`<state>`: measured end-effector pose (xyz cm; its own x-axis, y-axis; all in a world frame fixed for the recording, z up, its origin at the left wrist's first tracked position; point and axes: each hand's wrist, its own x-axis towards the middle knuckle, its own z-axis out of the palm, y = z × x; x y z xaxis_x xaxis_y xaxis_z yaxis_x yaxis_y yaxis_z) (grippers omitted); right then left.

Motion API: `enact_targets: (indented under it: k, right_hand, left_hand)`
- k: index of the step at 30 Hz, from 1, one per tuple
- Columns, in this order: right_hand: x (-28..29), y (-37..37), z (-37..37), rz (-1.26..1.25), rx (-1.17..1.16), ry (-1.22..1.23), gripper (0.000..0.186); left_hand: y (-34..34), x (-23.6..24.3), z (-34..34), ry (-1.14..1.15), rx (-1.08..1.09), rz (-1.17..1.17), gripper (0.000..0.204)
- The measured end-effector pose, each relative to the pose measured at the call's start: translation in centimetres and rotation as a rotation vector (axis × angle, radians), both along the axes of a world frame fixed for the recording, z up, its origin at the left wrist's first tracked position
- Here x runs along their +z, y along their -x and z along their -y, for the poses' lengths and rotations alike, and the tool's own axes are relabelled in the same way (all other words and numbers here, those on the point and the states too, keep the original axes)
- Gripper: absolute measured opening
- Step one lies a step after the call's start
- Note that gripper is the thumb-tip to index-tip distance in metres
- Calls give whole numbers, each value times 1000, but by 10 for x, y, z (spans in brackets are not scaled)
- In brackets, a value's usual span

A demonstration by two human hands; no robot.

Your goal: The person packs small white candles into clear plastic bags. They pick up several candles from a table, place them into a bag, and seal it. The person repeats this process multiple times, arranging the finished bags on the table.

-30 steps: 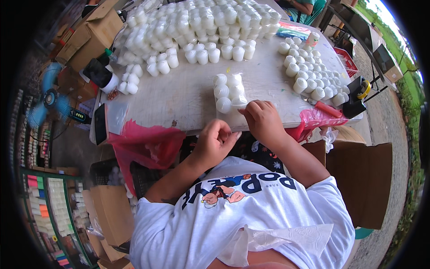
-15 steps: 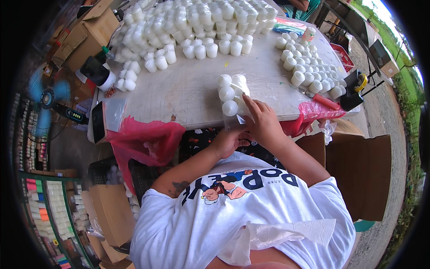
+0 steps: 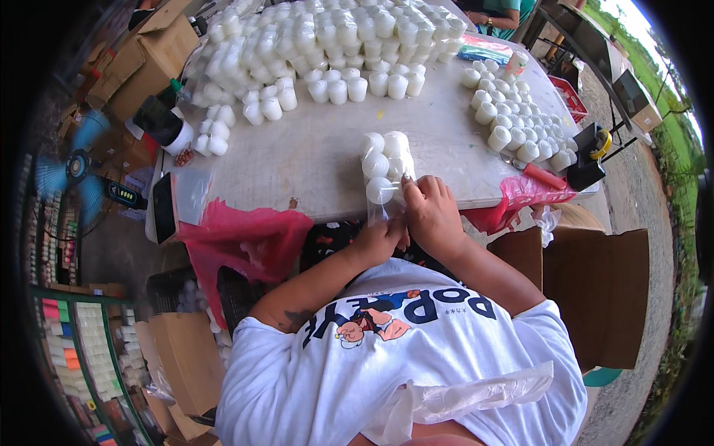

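Observation:
A clear plastic bag (image 3: 384, 215) holds several short white candles (image 3: 378, 165) in two rows, and lies at the table's front edge. My left hand (image 3: 381, 239) pinches the bag's loose near end, just off the edge. Curled against the bag's right near corner is my right hand (image 3: 434, 212), its thumb and fingers closed on the plastic beside the nearest candle. The hand itself hides part of that grip.
Bagged white candles (image 3: 320, 33) are piled at the back of the table (image 3: 297, 160). Loose candles (image 3: 513, 111) stand at the right, near a red-handled tool (image 3: 544, 176) and a tape dispenser (image 3: 587, 160). A phone (image 3: 163, 207) lies front left; an open carton (image 3: 595, 290) stands right.
My right hand's fingers, stretched over the candles before, are now curled at the bag's near corner. My left hand has closed on the bag's end.

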<state>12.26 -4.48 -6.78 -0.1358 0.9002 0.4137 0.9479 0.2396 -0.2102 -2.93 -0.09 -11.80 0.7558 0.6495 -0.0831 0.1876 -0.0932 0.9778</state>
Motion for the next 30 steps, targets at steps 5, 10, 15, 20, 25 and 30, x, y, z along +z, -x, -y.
enact_targets:
  k: [5, 10, 15, 20, 25, 30]
  right_hand:
    - [2, 4, -6, -40, -36, 6, 51]
    - [5, -1, -14, -109, -8, -85, 49]
    - [22, -1, -7, -80, 85, -137, 56]
    - [21, 7, -22, 25, 306, -200, 47]
    - [18, 6, -32, -68, 258, -125, 40]
    - [21, 10, -28, -11, 177, -153, 38]
  left_hand:
    - [1, 0, -9, 151, -11, 121, 35]
    - [7, 19, -3, 341, 71, 28, 31]
    - [44, 56, 12, -549, 257, -385, 37]
    - [42, 51, 2, -895, 493, -346, 37]
    - [36, 46, -11, -987, 356, -247, 19]
    - [37, 41, -18, -1029, 323, -123, 14]
